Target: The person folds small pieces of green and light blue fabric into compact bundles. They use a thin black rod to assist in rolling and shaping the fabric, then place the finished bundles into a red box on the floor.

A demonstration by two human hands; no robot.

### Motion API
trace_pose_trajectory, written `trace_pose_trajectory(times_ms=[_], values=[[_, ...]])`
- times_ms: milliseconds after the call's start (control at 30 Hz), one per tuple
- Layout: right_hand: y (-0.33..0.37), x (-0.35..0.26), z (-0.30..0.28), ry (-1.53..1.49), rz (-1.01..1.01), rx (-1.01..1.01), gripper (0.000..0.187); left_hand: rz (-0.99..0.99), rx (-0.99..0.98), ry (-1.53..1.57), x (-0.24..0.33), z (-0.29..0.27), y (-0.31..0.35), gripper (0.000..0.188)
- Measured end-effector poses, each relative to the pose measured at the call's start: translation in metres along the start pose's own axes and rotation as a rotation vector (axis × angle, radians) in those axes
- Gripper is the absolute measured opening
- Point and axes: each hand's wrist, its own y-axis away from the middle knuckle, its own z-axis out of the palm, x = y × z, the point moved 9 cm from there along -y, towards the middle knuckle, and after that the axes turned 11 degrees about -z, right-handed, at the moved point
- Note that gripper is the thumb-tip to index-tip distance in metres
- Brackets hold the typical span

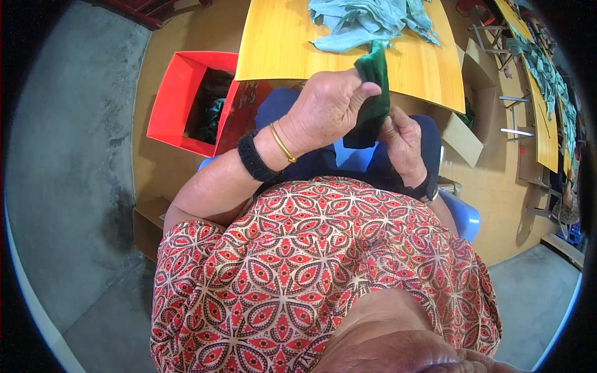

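Observation:
Over my lap, at the near edge of the yellow table, a dark green piece of cloth with a velvety sheen is stretched between my hands. My left hand is closed round its left side, thumb pointing right. Lower down, my right hand pinches the right edge between thumb and fingers. The upper end of the cloth rises towards a heap of pale teal cloth pieces on the table; whether it touches them I cannot tell.
A red box with dark and teal cloth inside stands left of the yellow table. On the right is an open cardboard box. Another yellow table with teal cloth stands farther right. A blue stool is under me.

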Motion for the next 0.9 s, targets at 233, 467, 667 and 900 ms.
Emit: trace_pose_trajectory(times_ms=[233, 467, 667, 900], values=[[0.012, 0.015, 0.005, -0.186, 0.143, 0.018, 0.015, -0.093, -0.217, 0.119, -0.004, 0.007, 0.0, 0.026], [0.002, 0.006, 0.004, -0.158, 0.139, 0.112, 0.011, -0.192, -0.036, 0.242, -0.024, 0.003, -0.004, 0.025], [0.001, -0.003, 0.001, 0.072, -0.022, 0.022, 0.005, -0.353, -0.047, 0.828, -0.011, -0.009, -0.004, 0.025], [0.005, -0.002, 0.006, 0.059, -0.042, -0.011, 0.005, -0.342, -0.145, 0.761, -0.011, 0.0, 0.001, 0.023]])
